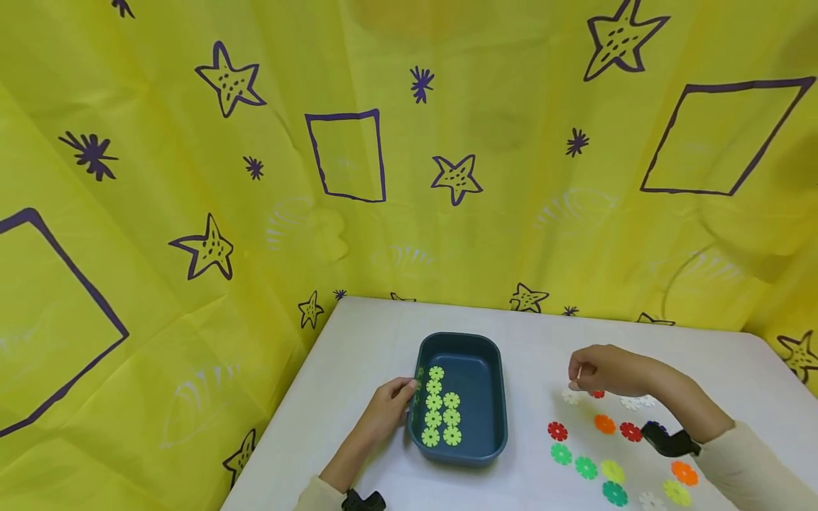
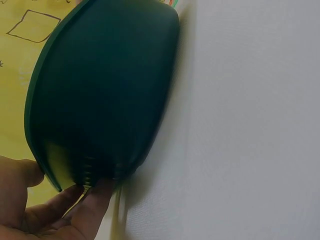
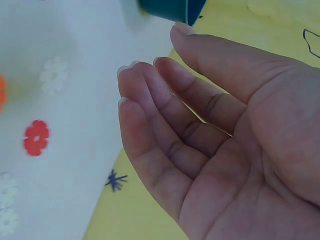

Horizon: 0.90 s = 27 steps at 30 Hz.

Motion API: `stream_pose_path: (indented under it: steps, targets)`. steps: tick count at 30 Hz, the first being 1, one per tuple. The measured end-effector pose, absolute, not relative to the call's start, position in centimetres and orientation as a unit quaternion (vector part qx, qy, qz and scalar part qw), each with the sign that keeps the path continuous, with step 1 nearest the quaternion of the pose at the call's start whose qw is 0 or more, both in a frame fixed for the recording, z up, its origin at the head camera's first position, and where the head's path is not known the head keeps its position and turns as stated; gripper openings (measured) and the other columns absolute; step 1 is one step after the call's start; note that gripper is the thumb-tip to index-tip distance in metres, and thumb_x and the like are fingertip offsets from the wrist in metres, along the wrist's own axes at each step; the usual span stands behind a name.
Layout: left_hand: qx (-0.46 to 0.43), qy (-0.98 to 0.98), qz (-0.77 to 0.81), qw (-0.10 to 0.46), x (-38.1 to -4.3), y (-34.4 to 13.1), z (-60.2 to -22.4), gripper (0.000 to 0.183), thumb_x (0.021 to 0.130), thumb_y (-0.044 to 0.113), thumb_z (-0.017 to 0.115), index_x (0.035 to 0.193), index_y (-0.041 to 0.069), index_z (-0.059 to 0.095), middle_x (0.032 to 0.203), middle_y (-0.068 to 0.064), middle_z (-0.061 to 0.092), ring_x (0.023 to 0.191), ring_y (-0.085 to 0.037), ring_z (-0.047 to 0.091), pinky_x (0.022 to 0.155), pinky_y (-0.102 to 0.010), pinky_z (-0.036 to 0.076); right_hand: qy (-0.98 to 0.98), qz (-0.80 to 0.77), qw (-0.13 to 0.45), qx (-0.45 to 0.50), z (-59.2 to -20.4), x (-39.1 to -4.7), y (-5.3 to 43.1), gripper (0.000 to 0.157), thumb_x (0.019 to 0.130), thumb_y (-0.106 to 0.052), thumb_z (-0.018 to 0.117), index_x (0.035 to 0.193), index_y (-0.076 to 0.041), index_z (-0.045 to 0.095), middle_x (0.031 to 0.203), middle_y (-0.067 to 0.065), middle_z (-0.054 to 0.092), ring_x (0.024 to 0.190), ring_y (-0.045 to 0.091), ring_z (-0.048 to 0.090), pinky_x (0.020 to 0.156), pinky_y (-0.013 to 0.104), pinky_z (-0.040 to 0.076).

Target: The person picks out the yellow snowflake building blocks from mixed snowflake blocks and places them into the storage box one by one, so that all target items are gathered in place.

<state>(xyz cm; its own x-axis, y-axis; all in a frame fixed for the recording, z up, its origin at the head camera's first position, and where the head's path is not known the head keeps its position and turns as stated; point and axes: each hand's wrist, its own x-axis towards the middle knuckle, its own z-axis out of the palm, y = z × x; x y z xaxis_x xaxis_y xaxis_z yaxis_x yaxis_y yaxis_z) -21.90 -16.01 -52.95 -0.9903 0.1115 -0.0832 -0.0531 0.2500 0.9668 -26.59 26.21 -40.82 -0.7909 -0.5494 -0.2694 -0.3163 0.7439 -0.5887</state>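
My left hand (image 1: 385, 411) grips the left wall of a dark teal plastic tub (image 1: 478, 404). In the left wrist view its thumb is at the rim, with fingers against the tub's outer side (image 2: 105, 85). Inside lie several yellow-green flower-shaped discs (image 1: 433, 402) in two columns along the left. Over the table's right side hovers my right hand (image 1: 610, 369), close above a white flower disc (image 1: 571, 397) and a red one (image 1: 597, 394). Seen in the right wrist view, its fingers (image 3: 137, 127) are loosely bent, thumb apart, with nothing between them.
Loose flower discs are spread over the table's right part: an orange disc (image 1: 604, 424), a green disc (image 1: 586, 468), a yellow disc (image 1: 612, 470) and several others. A yellow patterned sheet (image 1: 409, 248) hangs behind the white table (image 1: 377, 333).
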Motion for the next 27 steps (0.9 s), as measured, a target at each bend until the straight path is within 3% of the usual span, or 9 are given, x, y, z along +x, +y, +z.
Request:
stream_pose_path:
  steps: [9, 13, 16, 22, 27]
  targets:
    - [0.018, 0.783, 0.618, 0.066, -21.5, -15.8, -52.9, 0.054, 0.111, 0.040, 0.055, 0.142, -0.004, 0.060, 0.139, -0.021, 0.064, 0.125, -0.032, 0.064, 0.094, -0.041, 0.061, 0.879, -0.340, 0.259, -0.211, -44.7, -23.1, 30.3, 0.006, 0.100, -0.008, 0.067, 0.101, -0.003, 0.064, 0.085, 0.004, 0.059, 0.075, 0.013, 0.053, 0.065, 0.022, 0.045]
    - [0.017, 0.779, 0.623, 0.068, -21.4, -15.8, -53.0, 0.052, 0.111, 0.038, 0.054, 0.142, -0.004, 0.060, 0.138, -0.020, 0.065, 0.125, -0.031, 0.065, 0.094, -0.041, 0.061, 0.872, -0.358, 0.252, -0.221, -46.8, -21.4, 31.4, 0.003, 0.098, -0.004, 0.067, 0.098, -0.003, 0.064, 0.085, 0.001, 0.058, 0.075, 0.005, 0.049, 0.065, 0.022, 0.041]
    - [0.017, 0.780, 0.621, 0.069, -21.5, -15.8, -52.9, 0.051, 0.111, 0.038, 0.055, 0.141, -0.003, 0.061, 0.137, -0.019, 0.065, 0.124, -0.030, 0.065, 0.093, -0.040, 0.062, 0.889, -0.337, 0.234, -0.205, -47.9, -20.2, 31.6, 0.010, 0.096, -0.010, 0.073, 0.096, -0.008, 0.063, 0.083, -0.001, 0.056, 0.073, 0.003, 0.047, 0.065, 0.022, 0.038]
    - [0.015, 0.780, 0.621, 0.071, -21.4, -15.9, -52.6, 0.052, 0.111, 0.039, 0.055, 0.141, -0.004, 0.060, 0.137, -0.019, 0.065, 0.122, -0.028, 0.066, 0.093, -0.040, 0.062, 0.924, -0.282, 0.225, -0.124, -49.1, -18.5, 30.3, 0.029, 0.088, -0.021, 0.085, 0.095, -0.012, 0.059, 0.080, 0.000, 0.050, 0.074, 0.013, 0.046, 0.065, 0.025, 0.034]
    - [0.017, 0.777, 0.625, 0.071, -21.6, -16.0, -52.7, 0.054, 0.110, 0.040, 0.056, 0.141, -0.003, 0.060, 0.138, -0.019, 0.065, 0.124, -0.029, 0.066, 0.094, -0.039, 0.061, 0.932, -0.279, 0.216, -0.088, -49.9, -18.0, 29.4, 0.035, 0.083, -0.016, 0.089, 0.095, -0.010, 0.056, 0.083, 0.003, 0.049, 0.080, 0.021, 0.047, 0.067, 0.027, 0.036]
